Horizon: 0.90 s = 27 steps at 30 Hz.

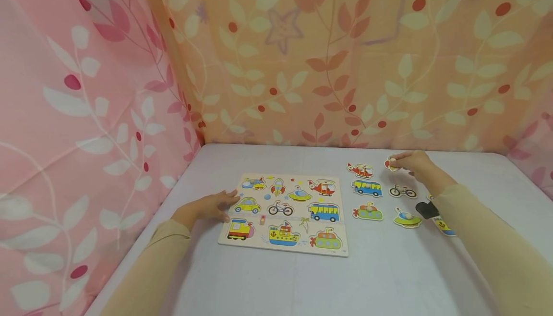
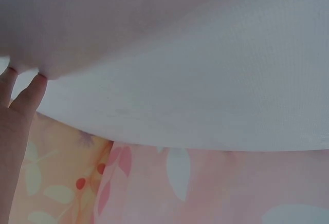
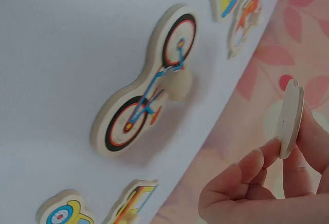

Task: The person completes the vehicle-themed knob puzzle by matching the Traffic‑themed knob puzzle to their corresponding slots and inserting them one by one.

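My right hand (image 1: 416,164) pinches a small red-and-white wooden puzzle piece (image 1: 390,163) at the far right of the table. In the right wrist view that puzzle piece (image 3: 290,118) shows edge-on, its plain back turned to the camera. Below the hand lies a bicycle piece (image 3: 139,100) with a round knob. My left hand (image 1: 213,205) rests at the left edge of the wooden puzzle board (image 1: 298,253), fingers spread loosely. Vehicle pictures cover the board. Two fingers (image 2: 31,93) of that hand show at the left of the left wrist view.
Between board and right arm lie a helicopter piece (image 1: 360,170), a bus piece (image 1: 367,188), a submarine piece (image 1: 368,211) and a flying saucer piece (image 1: 407,218). A boat piece (image 1: 444,227) is partly hidden by the right sleeve (image 1: 488,239). Flowered curtains (image 1: 345,66) border the white table.
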Motion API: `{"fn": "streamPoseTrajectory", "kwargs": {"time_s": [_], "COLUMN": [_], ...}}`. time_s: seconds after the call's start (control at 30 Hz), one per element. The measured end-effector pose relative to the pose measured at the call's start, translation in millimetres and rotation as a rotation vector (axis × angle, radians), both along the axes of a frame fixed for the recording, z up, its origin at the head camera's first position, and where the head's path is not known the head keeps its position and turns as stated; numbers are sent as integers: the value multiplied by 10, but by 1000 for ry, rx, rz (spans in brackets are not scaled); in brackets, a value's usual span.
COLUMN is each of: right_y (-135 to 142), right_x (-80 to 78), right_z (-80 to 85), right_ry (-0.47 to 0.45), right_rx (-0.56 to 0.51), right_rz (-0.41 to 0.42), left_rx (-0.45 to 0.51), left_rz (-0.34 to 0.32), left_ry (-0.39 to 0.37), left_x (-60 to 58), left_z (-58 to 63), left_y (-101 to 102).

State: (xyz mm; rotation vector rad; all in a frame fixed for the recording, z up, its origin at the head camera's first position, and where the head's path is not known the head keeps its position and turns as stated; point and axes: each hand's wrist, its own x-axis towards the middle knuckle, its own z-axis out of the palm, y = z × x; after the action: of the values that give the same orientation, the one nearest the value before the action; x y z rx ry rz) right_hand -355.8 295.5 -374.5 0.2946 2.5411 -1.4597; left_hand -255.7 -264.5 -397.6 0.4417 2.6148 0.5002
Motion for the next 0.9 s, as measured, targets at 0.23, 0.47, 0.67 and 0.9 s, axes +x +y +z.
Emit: {"fn": "streamPoseTrajectory", "kwargs": {"time_s": [0.23, 0.47, 0.67, 0.9], "right_y": [-85, -217, -346, -460], "right_x": [149, 311, 370, 388], "right_z": [130, 229, 236, 216], "right_ry": [14, 25, 51, 17], "right_rx": [-14, -37, -42, -49], "right_rz": [8, 47, 70, 86], "left_rx": [-3, 2, -13, -13], "left_rz": [-1, 16, 23, 17], "left_ry": [6, -1, -6, -5], "left_x": [-7, -27, -50, -48], "left_z": [-12, -43, -69, -65], "left_y": [-9, -37, -48, -40]}}
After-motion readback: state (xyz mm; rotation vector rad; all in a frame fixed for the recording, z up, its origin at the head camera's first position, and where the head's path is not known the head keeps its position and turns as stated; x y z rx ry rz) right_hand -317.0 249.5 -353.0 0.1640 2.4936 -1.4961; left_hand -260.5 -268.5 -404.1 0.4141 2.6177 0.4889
